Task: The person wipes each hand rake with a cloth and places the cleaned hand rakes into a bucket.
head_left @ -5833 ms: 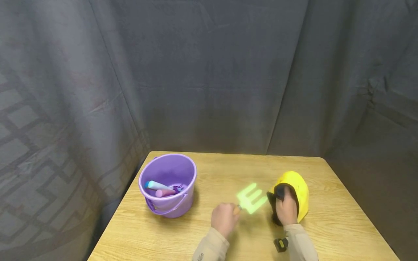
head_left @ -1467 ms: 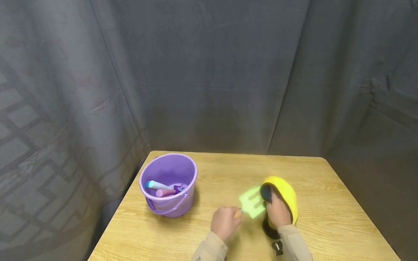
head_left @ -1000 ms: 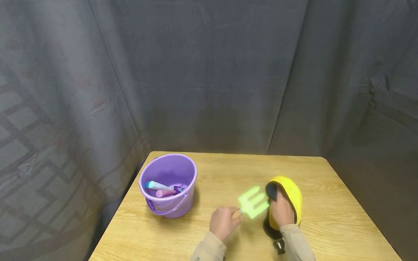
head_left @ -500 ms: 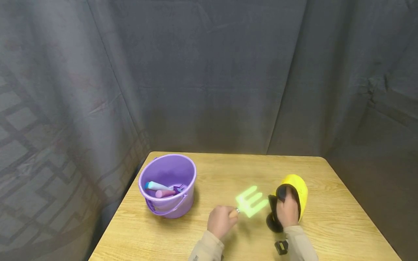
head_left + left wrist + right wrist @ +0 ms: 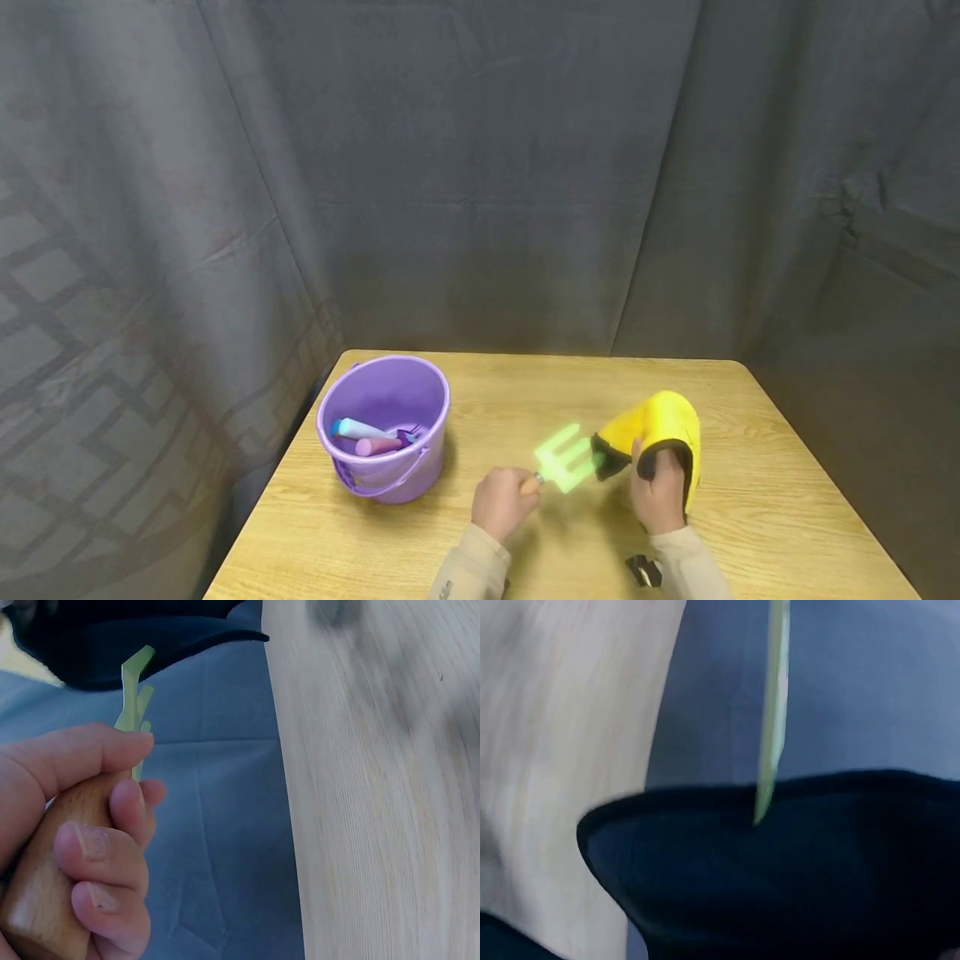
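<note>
My left hand (image 5: pixel 501 504) grips the wooden handle (image 5: pixel 64 870) of a small garden fork with bright green tines (image 5: pixel 566 458), its fingers curled round the wood. The tines point right, held over the table. My right hand (image 5: pixel 658 496) holds a yellow cloth (image 5: pixel 667 417) with a black lining and edge, thumb on the near side and fingers partly hidden in the fold. One corner of the cloth reaches left and overlaps the tine tips in the head view. In the right wrist view, a green tine (image 5: pixel 774 712) overlaps the edge of the black lining (image 5: pixel 780 855).
A purple bucket (image 5: pixel 431 467) stands on the left of the wooden table (image 5: pixel 517 379), its handle hanging down in front. Inside lie a light blue handle (image 5: pixel 363 430), a pink handle (image 5: pixel 378 446) and a purple pronged piece (image 5: pixel 408 434). Grey curtains (image 5: pixel 480 183) surround the table.
The cloth's left corner has swung up and left to the tine tips, turning its yellow side into view. My left hand and the fork have shifted slightly left. The bucket stays put.
</note>
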Demonstrator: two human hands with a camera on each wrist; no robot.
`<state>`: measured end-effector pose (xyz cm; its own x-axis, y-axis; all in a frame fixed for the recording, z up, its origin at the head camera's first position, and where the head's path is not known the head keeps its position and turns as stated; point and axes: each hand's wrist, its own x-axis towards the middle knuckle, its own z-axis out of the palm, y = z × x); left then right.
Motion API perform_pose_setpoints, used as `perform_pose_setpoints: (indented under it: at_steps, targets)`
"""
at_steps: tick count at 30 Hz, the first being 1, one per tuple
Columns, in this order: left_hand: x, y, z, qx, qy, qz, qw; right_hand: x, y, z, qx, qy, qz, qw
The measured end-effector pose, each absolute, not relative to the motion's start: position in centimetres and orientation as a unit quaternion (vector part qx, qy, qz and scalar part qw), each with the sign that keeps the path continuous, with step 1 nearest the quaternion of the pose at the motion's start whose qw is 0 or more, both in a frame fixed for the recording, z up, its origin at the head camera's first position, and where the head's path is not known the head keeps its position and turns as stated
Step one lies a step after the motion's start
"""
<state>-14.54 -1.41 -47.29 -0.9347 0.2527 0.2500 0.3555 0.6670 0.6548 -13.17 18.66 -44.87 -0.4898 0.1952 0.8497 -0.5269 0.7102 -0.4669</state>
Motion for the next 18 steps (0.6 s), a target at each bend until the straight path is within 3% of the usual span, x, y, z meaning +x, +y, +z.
perform_pose_setpoints:
  at_steps: [8,18]
  targets:
    - [-14.5,-1.3,-47.1,-0.162,-0.911,-0.374,0.06,-12.5,17.7,-44.6,0.214,-0.786,0.319,0.484]
    - [-14.3,-0.8,-46.9,-0.199,-0.905,-0.369,0.079,-12.0,16.1,-46.1,0.303,-0.859,0.241,0.336]
